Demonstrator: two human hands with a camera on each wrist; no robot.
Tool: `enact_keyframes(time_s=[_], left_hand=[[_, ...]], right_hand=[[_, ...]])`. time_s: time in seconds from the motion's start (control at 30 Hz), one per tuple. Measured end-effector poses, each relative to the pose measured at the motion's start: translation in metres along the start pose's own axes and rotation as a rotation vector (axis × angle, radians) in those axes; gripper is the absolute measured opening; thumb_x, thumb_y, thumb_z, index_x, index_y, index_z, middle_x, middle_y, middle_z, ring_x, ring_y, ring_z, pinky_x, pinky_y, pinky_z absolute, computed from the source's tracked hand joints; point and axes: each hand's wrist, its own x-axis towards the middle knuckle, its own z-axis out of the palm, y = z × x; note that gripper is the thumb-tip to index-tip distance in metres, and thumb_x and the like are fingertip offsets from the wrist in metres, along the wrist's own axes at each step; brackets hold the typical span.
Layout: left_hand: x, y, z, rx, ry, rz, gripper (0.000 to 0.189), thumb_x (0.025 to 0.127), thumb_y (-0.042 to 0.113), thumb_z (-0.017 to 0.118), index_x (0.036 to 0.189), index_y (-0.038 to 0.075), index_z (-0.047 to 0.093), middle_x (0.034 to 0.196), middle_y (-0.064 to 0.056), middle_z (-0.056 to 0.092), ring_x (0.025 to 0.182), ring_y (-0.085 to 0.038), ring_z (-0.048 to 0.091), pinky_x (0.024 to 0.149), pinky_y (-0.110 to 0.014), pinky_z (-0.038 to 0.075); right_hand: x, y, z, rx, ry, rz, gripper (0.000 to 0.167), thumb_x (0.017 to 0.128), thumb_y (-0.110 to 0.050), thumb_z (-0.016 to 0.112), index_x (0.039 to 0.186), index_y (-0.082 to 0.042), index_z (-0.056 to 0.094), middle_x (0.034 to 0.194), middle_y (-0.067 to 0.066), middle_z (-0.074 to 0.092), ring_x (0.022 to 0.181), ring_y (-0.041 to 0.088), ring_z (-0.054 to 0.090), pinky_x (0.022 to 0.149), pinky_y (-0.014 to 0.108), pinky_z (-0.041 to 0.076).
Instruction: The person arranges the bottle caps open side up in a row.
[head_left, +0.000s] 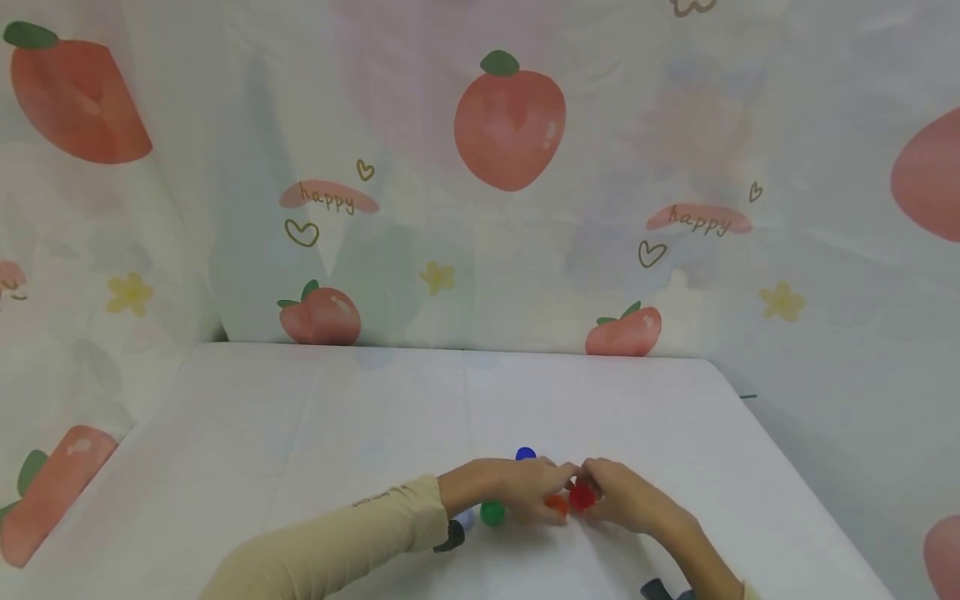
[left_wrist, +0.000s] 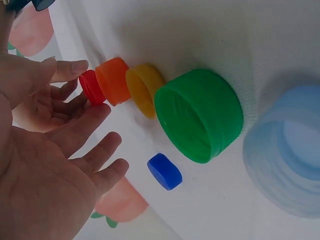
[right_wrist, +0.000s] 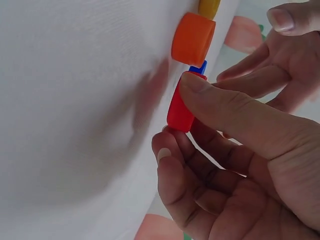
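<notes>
A red bottle cap is pinched between the thumb and curled fingers of my right hand, close by the table. My left hand hovers over the row with thumb and fingers spread, holding nothing; its fingertips come near the red cap in the left wrist view. Beside the red cap stands an orange cap, on edge, followed by a yellow cap, a larger green cap and a big pale blue translucent cap. A small blue cap sits apart from this row, on its far side.
The caps are on a white-covered table. Behind it hangs a pale curtain printed with peaches, hearts and flowers. A dark wrist strap shows at the left cuff, and dark gear at the right wrist.
</notes>
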Motion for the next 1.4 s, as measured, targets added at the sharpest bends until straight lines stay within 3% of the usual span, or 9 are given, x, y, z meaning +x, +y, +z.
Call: enact_keyframes(time_s=[0.3, 0.63, 0.77, 0.87, 1.0, 1.13, 1.27, 1.4], left_hand=[[0.005, 0.004, 0.005, 0.054, -0.021, -0.012, 0.061, 0.091, 0.031, 0.063, 0.14, 0.008, 0.035, 0.092, 0.007, 0.053, 0.084, -0.002, 0.047, 0.069, -0.016, 0.042], [0.005, 0.002, 0.004, 0.054, -0.005, -0.013, 0.066, 0.09, 0.029, 0.064, 0.143, 0.007, 0.032, 0.097, 0.006, 0.054, 0.087, -0.003, 0.047, 0.072, -0.016, 0.043], [0.002, -0.003, -0.003, 0.033, 0.054, -0.051, 0.066, 0.089, 0.028, 0.066, 0.143, 0.008, 0.033, 0.117, 0.003, 0.057, 0.1, -0.006, 0.051, 0.083, -0.019, 0.045], [-0.002, -0.012, -0.01, 0.052, 0.148, -0.085, 0.061, 0.088, 0.028, 0.068, 0.138, 0.008, 0.041, 0.126, -0.001, 0.057, 0.108, -0.008, 0.053, 0.088, -0.021, 0.044], [-0.008, -0.026, -0.021, 0.063, 0.279, -0.147, 0.05, 0.086, 0.028, 0.071, 0.128, 0.008, 0.053, 0.116, -0.005, 0.06, 0.105, -0.012, 0.056, 0.084, -0.02, 0.046], [-0.013, -0.04, -0.027, 0.003, 0.354, -0.237, 0.042, 0.083, 0.024, 0.074, 0.119, 0.007, 0.059, 0.107, -0.006, 0.063, 0.096, -0.013, 0.058, 0.078, -0.021, 0.047], [-0.011, -0.051, -0.029, -0.072, 0.363, -0.299, 0.036, 0.081, 0.021, 0.075, 0.112, 0.007, 0.063, 0.09, -0.001, 0.062, 0.079, -0.011, 0.057, 0.068, -0.021, 0.047], [-0.004, -0.055, -0.029, -0.093, 0.342, -0.312, 0.031, 0.08, 0.02, 0.077, 0.106, 0.007, 0.066, 0.08, 0.003, 0.058, 0.071, -0.008, 0.053, 0.063, -0.019, 0.045]], right_hand=[[0.001, 0.005, 0.006, -0.019, -0.006, 0.017, 0.035, 0.07, 0.0, 0.078, 0.097, -0.004, 0.058, 0.087, 0.0, 0.059, 0.085, 0.019, 0.058, 0.079, 0.041, 0.051], [-0.001, 0.006, 0.006, -0.019, 0.001, -0.036, 0.041, 0.068, 0.002, 0.079, 0.103, -0.003, 0.058, 0.085, 0.001, 0.058, 0.08, 0.018, 0.056, 0.076, 0.039, 0.051], [-0.002, 0.005, 0.002, -0.02, -0.012, 0.018, 0.047, 0.069, -0.002, 0.081, 0.11, -0.005, 0.057, 0.083, 0.001, 0.055, 0.076, 0.017, 0.053, 0.074, 0.036, 0.052], [-0.001, 0.002, -0.004, -0.044, -0.002, 0.037, 0.046, 0.07, -0.008, 0.082, 0.11, -0.006, 0.058, 0.085, 0.002, 0.056, 0.078, 0.018, 0.054, 0.072, 0.035, 0.052], [0.006, -0.002, -0.013, -0.049, 0.042, 0.001, 0.041, 0.073, -0.012, 0.081, 0.108, -0.006, 0.06, 0.091, 0.003, 0.058, 0.083, 0.02, 0.057, 0.073, 0.035, 0.053], [0.021, -0.007, -0.016, -0.013, 0.067, -0.055, 0.035, 0.076, -0.012, 0.078, 0.107, -0.005, 0.062, 0.091, 0.001, 0.06, 0.085, 0.018, 0.057, 0.074, 0.032, 0.053], [0.038, -0.008, -0.013, 0.031, 0.046, -0.143, 0.034, 0.08, -0.013, 0.076, 0.109, -0.003, 0.062, 0.089, 0.0, 0.061, 0.083, 0.016, 0.058, 0.072, 0.029, 0.052], [0.052, -0.012, -0.008, 0.062, 0.024, -0.205, 0.035, 0.08, -0.011, 0.075, 0.11, -0.001, 0.061, 0.091, 0.003, 0.061, 0.082, 0.017, 0.059, 0.072, 0.028, 0.053]])
